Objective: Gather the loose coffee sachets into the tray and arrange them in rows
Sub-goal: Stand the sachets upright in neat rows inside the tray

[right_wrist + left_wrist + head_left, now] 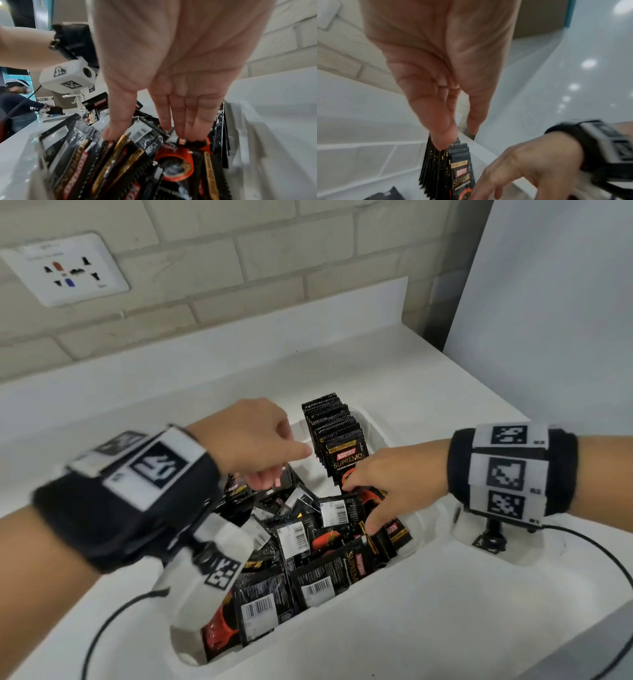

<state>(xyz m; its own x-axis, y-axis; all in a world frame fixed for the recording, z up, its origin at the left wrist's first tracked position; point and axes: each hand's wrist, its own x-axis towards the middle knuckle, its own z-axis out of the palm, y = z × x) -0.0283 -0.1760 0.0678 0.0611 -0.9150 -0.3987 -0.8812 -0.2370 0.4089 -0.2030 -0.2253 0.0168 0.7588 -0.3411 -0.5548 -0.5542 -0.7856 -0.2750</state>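
A white tabletop runs along a pale brick wall. On it sits a white tray, with black cables trailing across the surface.

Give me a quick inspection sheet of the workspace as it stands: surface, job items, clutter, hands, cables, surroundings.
Surface: white counter, bare where visible.
Job's things: white tray holds a standing row of sachets at its far end; a loose heap of sachets fills the rest, lying at all angles.
Clutter: nothing seen.
Hands: left hand above the heap beside the row, one fingertip on the row's top edges in the left wrist view; whether it holds anything cannot be told. Right hand open, straight fingers reaching into the heap.
Cables: black cable trails from the left wrist unit across the counter; another from the right.
Surroundings: brick wall with a socket plate; white panel at right.
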